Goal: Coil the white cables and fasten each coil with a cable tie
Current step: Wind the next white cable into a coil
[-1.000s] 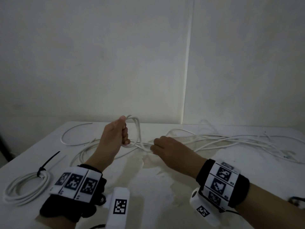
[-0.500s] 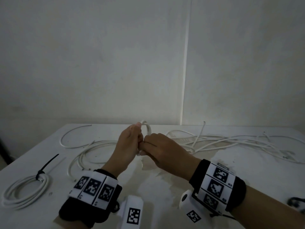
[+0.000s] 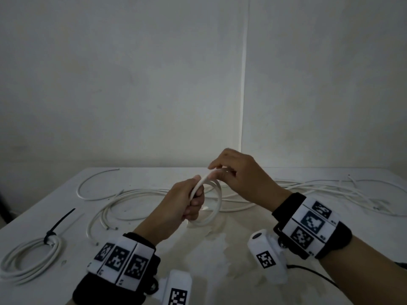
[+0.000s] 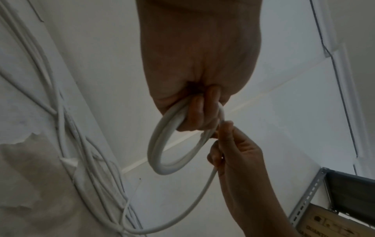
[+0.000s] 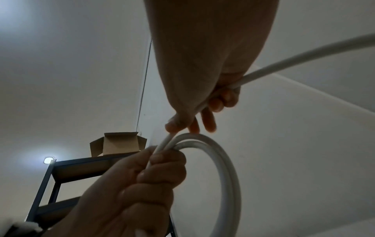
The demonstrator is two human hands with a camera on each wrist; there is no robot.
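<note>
Cable [image 3: 211,201], one, looped upright, gripped in curled left hand [image 3: 182,208]; strand pinched by right hand [image 3: 240,172]. One tied coil [image 3: 28,260] near left.

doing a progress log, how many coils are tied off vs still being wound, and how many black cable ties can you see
Tied coils: 1, the finished coil at the table's left edge.
Coils being wound: 1, the coil in hand, gripped by the left hand and fed by the right hand.
Black cable ties: 1, the cable tie on the finished coil.
Total: 3.
</note>
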